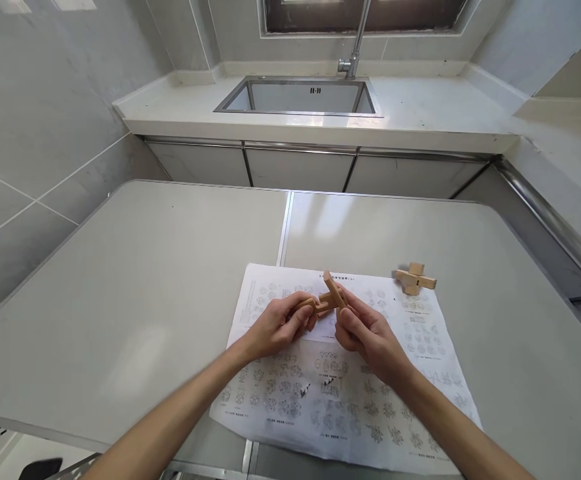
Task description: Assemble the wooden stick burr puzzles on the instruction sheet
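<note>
Above a printed sheet, my left hand (285, 323) pinches a small notched wooden piece at its left end. My right hand (365, 330) grips a longer wooden puzzle piece (334, 288), which is tilted up and to the left. The two hands are close together, and the wooden pieces meet between them; whether they interlock I cannot tell. Fingers hide parts of both. Off to the right, a cross-shaped assembly of wooden pieces (415, 279) rests at the sheet's upper right edge, apart from both hands.
The creased paper sheet (280, 417), printed with rows of small diagrams, lies on a pale folding table (95, 280) with a metal seam down its middle. Beyond the table are a white counter (420, 113), a steel sink (300, 97) and a faucet (354, 57). Tiled wall stands at left.
</note>
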### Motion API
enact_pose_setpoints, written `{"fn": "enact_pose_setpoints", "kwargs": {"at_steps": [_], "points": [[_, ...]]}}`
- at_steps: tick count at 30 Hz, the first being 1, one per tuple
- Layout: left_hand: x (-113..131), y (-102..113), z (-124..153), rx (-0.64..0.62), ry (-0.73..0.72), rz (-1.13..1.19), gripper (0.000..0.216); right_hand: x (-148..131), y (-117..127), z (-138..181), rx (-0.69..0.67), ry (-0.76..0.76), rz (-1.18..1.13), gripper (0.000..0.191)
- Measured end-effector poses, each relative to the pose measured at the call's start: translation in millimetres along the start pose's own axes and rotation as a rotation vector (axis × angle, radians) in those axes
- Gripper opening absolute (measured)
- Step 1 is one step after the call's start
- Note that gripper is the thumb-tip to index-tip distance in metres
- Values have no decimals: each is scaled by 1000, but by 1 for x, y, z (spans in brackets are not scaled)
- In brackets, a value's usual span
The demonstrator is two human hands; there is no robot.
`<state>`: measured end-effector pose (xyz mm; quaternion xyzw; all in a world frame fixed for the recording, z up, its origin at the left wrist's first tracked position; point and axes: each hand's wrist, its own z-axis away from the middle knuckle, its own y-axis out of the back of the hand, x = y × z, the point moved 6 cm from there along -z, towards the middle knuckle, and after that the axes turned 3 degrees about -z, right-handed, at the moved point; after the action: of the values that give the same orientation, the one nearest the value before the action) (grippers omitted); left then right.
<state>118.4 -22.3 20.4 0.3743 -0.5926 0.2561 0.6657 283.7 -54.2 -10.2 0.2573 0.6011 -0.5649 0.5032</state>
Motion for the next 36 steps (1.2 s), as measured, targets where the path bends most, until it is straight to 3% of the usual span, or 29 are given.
{"fn": "enact_pose_setpoints", "kwargs": {"at_steps": [8, 14, 25, 36], "points": [[-2, -1, -1, 7, 3, 25, 29, 0, -8, 1, 39, -9, 14, 60], [-6, -3, 0, -31, -12, 9, 32, 13, -23, 4, 8, -24, 12, 55], [-2, -2, 1, -30, -96, -112, 36, 15, -26, 4, -56, -21, 124, 54], [-2, -4, 4, -78, -99, -233, 37, 12, -28, 4, -99, -60, 129, 37]]}}
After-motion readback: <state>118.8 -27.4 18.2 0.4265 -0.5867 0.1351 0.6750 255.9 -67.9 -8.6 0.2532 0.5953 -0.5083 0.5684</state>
